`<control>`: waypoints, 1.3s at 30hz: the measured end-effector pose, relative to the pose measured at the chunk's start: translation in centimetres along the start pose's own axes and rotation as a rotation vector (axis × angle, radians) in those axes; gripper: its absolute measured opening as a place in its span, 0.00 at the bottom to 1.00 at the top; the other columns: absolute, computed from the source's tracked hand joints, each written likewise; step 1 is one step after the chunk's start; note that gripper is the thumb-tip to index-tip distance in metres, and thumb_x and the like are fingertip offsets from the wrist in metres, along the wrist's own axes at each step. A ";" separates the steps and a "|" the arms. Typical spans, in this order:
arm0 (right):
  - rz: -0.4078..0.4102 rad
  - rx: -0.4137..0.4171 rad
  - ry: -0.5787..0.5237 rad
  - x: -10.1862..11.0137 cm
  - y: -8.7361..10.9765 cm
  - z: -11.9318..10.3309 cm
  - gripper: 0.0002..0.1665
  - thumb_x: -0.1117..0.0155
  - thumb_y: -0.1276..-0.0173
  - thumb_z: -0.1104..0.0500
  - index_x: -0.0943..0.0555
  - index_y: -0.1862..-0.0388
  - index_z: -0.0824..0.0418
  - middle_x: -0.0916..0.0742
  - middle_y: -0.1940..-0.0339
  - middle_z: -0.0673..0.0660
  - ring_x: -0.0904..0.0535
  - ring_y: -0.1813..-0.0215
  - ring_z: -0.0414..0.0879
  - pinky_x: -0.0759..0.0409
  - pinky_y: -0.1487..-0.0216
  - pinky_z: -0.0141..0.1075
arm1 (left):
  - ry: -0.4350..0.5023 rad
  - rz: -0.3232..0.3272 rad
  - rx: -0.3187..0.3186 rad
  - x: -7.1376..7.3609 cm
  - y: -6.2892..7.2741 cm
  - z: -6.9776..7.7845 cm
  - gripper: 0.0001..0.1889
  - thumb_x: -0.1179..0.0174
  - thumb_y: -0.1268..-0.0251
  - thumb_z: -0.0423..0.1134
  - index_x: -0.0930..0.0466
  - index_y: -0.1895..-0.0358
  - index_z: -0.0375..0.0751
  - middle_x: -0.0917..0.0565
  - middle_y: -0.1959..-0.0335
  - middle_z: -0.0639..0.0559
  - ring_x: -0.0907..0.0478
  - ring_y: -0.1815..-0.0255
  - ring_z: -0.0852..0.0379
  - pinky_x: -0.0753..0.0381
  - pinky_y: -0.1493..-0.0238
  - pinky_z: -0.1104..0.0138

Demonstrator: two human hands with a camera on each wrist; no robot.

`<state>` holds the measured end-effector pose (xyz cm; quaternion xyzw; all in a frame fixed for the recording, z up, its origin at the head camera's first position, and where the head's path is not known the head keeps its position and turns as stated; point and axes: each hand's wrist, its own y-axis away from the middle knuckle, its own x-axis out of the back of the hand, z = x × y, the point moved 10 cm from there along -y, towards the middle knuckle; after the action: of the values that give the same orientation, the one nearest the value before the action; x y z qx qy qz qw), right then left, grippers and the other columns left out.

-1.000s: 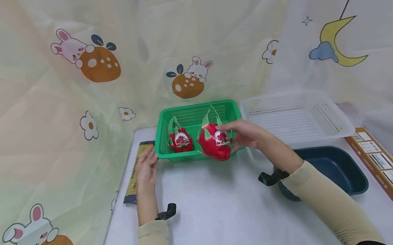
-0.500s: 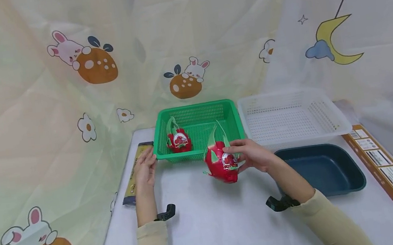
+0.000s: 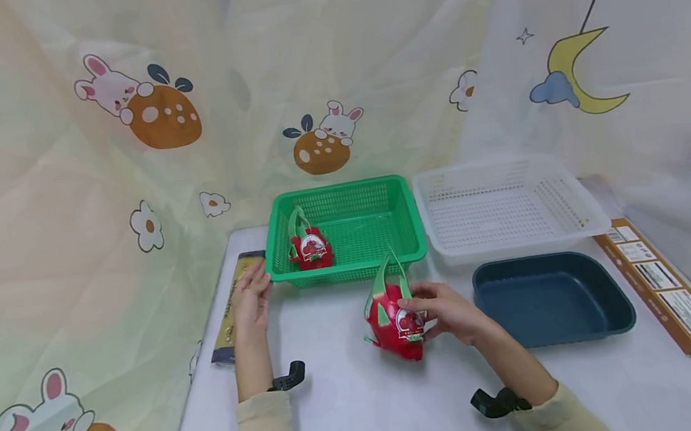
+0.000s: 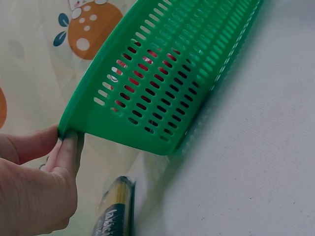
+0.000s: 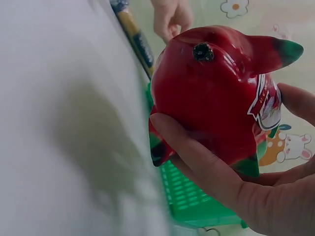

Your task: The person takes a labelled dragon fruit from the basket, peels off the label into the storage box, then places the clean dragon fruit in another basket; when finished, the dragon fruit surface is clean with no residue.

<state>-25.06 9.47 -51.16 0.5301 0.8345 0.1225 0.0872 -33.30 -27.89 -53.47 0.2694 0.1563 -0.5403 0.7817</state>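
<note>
A red dragon fruit (image 3: 394, 324) with green leaf tips and a round label is held by my right hand (image 3: 448, 312) in front of the green basket (image 3: 378, 267). In the right wrist view the fingers lie under the dragon fruit (image 5: 206, 93) and the thumb is by its label; a shadow falls on the cloth beneath. My left hand (image 3: 251, 300) pinches the basket's left front corner, thumb on the rim in the left wrist view, where the basket (image 4: 147, 88) is seen from its side. A second dragon fruit (image 3: 312, 248) lies in the basket's left part.
A white basket (image 3: 517, 245) stands right of the green one. In front of it is a dark blue tray (image 3: 553, 301), with a long orange-brown box (image 3: 668, 291) at the right. A yellow and dark packet (image 3: 229, 319) lies beside my left hand. A printed cloth hangs behind.
My right hand has brought the dragon fruit from over the green basket's front edge toward me, to above the cloth in front. My left hand stays at the basket's corner.
</note>
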 end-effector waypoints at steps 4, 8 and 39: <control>0.008 -0.013 -0.008 -0.1 0.6 1.2 0.39 0.30 0.30 0.49 0.31 0.30 0.71 0.19 0.43 0.64 0.20 0.49 0.54 0.09 0.57 0.49 | 0.003 -0.005 0.005 -0.1 0.0 0.0 0.30 0.47 0.25 0.19 0.36 0.22 0.33 0.30 0.23 0.40 0.23 0.30 0.55 0.18 0.40 0.73; 0.010 -0.027 -0.017 -0.3 1.0 2.2 0.40 0.31 0.29 0.49 0.32 0.29 0.71 0.19 0.43 0.63 0.20 0.51 0.54 0.09 0.58 0.47 | 0.010 0.004 0.003 0.0 0.0 0.0 0.30 0.46 0.25 0.19 0.35 0.22 0.33 0.28 0.25 0.40 0.20 0.34 0.57 0.17 0.42 0.73; 0.181 -0.099 0.166 0.2 -0.6 3.2 0.40 0.27 0.31 0.42 0.26 0.35 0.70 0.17 0.47 0.63 0.17 0.53 0.54 0.09 0.64 0.54 | 0.029 0.026 -0.021 0.1 -0.1 -0.3 0.30 0.45 0.26 0.19 0.34 0.23 0.31 0.16 0.38 0.48 0.15 0.45 0.62 0.25 0.32 0.67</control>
<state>-24.83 9.75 -54.39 0.5864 0.7805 0.2141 0.0325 -33.33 -27.85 -53.79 0.2709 0.1697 -0.5244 0.7892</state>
